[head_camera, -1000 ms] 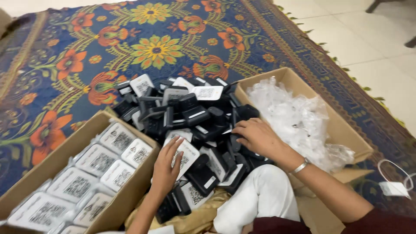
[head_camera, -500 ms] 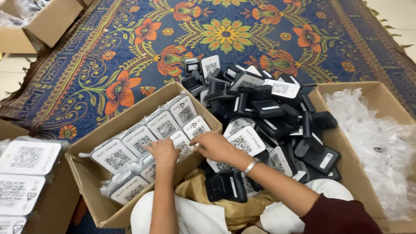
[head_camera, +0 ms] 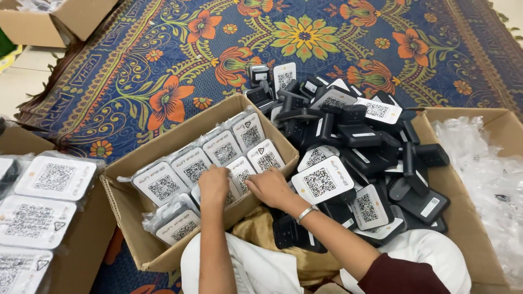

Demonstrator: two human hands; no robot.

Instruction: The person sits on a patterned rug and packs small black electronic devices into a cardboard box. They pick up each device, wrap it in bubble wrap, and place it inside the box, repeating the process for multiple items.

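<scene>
Head view. Hands meet inside a cardboard box (head_camera: 131, 209) at the picture's centre-left. Left hand (head_camera: 213, 185), fingers pressed together and curled down, rests on the wrapped white packs (head_camera: 218, 155) that stand in rows in the box. Right hand (head_camera: 271, 187), with a silver bangle (head_camera: 306, 213) at the wrist, lies just beside it at 3 o'clock, fingers bent onto the same packs; whether either hand pinches a pack cannot be told. At 3 o'clock of the box, a heap of black devices (head_camera: 354, 136) with white coded labels lies on the patterned rug (head_camera: 163, 65), touching the box's right wall. At 3 o'clock of the heap, a second box (head_camera: 463, 218) holds clear plastic bags (head_camera: 485, 169). At 9 o'clock, a third box (head_camera: 87, 239) holds more wrapped packs. At 11 o'clock, another box (head_camera: 49, 24) stands at the rug's edge.
</scene>
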